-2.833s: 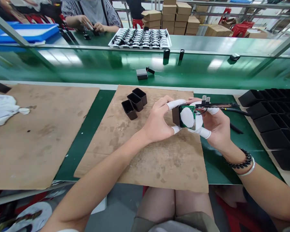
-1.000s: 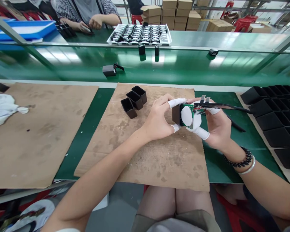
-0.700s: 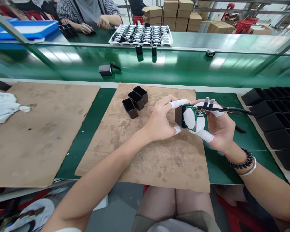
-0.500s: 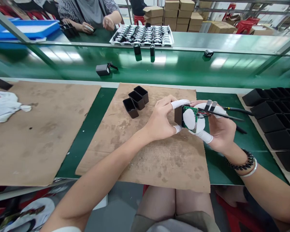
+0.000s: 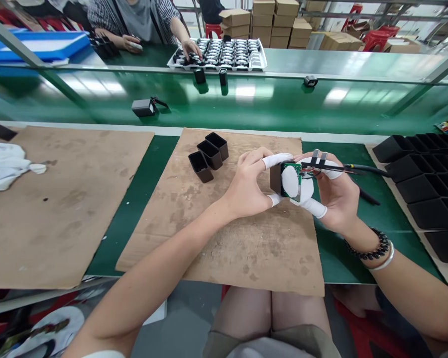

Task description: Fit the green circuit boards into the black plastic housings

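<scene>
My left hand (image 5: 252, 184), with white finger cots on thumb and finger, grips a black plastic case (image 5: 275, 179) from its left side. My right hand (image 5: 334, 191), also in finger cots, pinches a green circuit board (image 5: 297, 171) with white round pads (image 5: 290, 181) at the case's right end. The board seems partly inside the case; how deep is hidden. Black cables (image 5: 366, 170) trail to the right from the board past my right fingers. Three open black cases (image 5: 211, 151) stand together on the cardboard sheet (image 5: 224, 238), left of my hands.
Rows of black cases (image 5: 425, 179) stand at the right. A white glove (image 5: 11, 164) lies on the left cardboard. Beyond the table edge, a green conveyor belt (image 5: 254, 107) carries several black units (image 5: 144, 107). Across it, a co-worker's hand (image 5: 191, 48) reaches into a white tray (image 5: 263, 59).
The board and my right hand have shifted slightly left, closer to the case. Units on the belt have moved left. The co-worker's hand has come down to the tray.
</scene>
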A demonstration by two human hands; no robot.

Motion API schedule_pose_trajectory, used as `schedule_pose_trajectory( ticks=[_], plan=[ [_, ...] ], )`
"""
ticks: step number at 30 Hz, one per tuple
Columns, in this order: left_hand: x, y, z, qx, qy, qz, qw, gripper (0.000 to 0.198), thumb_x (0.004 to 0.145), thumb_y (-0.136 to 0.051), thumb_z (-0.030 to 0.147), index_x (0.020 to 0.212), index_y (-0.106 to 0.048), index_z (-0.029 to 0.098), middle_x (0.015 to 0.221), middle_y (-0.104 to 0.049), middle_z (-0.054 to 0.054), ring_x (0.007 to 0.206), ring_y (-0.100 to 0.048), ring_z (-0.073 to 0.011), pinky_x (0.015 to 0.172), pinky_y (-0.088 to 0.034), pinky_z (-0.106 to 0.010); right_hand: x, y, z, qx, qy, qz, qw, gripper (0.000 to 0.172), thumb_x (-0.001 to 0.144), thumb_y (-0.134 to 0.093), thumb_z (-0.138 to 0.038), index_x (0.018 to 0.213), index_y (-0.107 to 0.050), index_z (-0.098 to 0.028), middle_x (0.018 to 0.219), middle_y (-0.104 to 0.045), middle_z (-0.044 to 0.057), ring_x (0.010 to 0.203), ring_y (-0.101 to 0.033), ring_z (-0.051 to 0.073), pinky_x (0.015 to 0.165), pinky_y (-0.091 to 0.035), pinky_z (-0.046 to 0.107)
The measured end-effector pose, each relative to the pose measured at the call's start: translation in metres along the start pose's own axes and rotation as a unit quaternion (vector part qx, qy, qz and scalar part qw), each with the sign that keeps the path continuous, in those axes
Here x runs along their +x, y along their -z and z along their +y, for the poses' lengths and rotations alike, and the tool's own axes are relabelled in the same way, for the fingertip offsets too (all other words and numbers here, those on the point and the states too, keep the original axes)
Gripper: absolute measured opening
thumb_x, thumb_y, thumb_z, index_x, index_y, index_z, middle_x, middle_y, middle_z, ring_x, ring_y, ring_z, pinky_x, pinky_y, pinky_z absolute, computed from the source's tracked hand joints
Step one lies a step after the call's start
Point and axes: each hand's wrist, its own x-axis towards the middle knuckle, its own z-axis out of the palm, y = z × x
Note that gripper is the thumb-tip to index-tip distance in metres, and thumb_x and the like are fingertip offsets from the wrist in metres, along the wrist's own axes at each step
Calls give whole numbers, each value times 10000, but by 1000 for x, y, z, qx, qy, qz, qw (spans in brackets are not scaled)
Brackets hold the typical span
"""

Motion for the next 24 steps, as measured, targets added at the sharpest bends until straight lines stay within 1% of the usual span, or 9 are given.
schedule_pose_trajectory(
  ticks=[4,9,12,15,20,24],
  plan=[
    [0,1,3,18,0,0,1000,626,686,-778,138,1289,-659,259,1117,-670,-55,1053,-642,-260,1047,-456,-488,0,-1,-2,2,0,11,1000,528,784,-863,-518,1267,-672,-420,1233,-626,77,1160,-627,387,1022,-550,639],
    [-1,1,5,53,9,11,998,608,689,-784,162,1276,-663,261,1084,-675,-43,1037,-632,-251,1050,-433,-472,0,1,-1,-15,-6,12,1000,511,789,-856,-521,1257,-669,-435,1240,-611,60,1150,-631,364,1007,-566,603],
    [-1,0,4,48,-4,15,999,611,690,-769,167,1282,-656,265,1083,-675,-38,1045,-634,-253,1049,-426,-475,0,2,0,-19,21,6,1000,538,789,-860,-489,1283,-659,-416,1241,-602,62,1137,-632,355,973,-579,586],
    [-1,0,2,48,-21,23,998,607,685,-755,165,1276,-656,258,1083,-678,-37,1050,-637,-258,1052,-424,-487,1,2,0,-21,41,2,999,549,796,-859,-445,1302,-650,-406,1243,-599,73,1144,-634,365,968,-576,600],
    [-1,-1,0,50,-39,35,997,613,669,-749,152,1271,-655,227,1089,-694,-47,1031,-649,-251,1057,-431,-488,3,2,-4,-29,46,-1,999,509,847,-807,-416,1321,-622,-434,1261,-608,66,1170,-641,368,956,-589,600],
    [-1,-2,-1,54,-41,41,997,610,668,-744,159,1268,-654,224,1089,-700,-51,1024,-652,-255,1045,-444,-485,3,2,-2,-40,48,-4,998,488,843,-798,-429,1297,-620,-422,1257,-608,66,1166,-643,362,962,-594,598]
  ],
)
